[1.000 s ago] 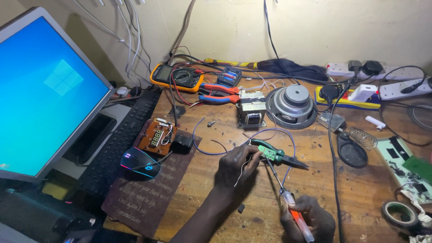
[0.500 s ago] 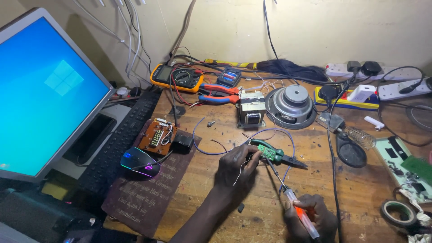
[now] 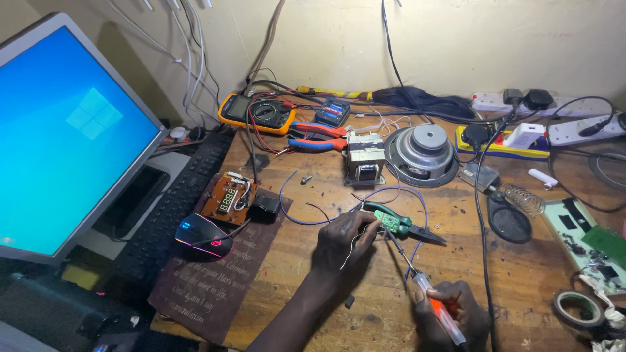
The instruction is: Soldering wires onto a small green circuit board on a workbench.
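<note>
My left hand (image 3: 342,244) rests on the wooden bench (image 3: 293,274) and pinches a thin silvery solder wire (image 3: 354,242) near a small green circuit board (image 3: 392,221). That board lies on green-handled pliers (image 3: 417,229), with thin blue and purple wires (image 3: 293,195) looping from it. At the lower right, my right hand (image 3: 450,316) grips an orange and clear soldering iron (image 3: 435,306). Its thin shaft slants up and left, the tip meeting the small board.
A lit monitor (image 3: 65,137), keyboard (image 3: 169,208) and mouse (image 3: 202,236) fill the left. A brown display board (image 3: 228,197), multimeter (image 3: 255,113), red-handled pliers (image 3: 319,135), transformer (image 3: 364,158), speaker (image 3: 422,153) and power strips (image 3: 554,127) crowd the back. Tape roll (image 3: 577,308) sits right.
My right hand with the iron has shifted slightly down and right; my left hand stays by the board.
</note>
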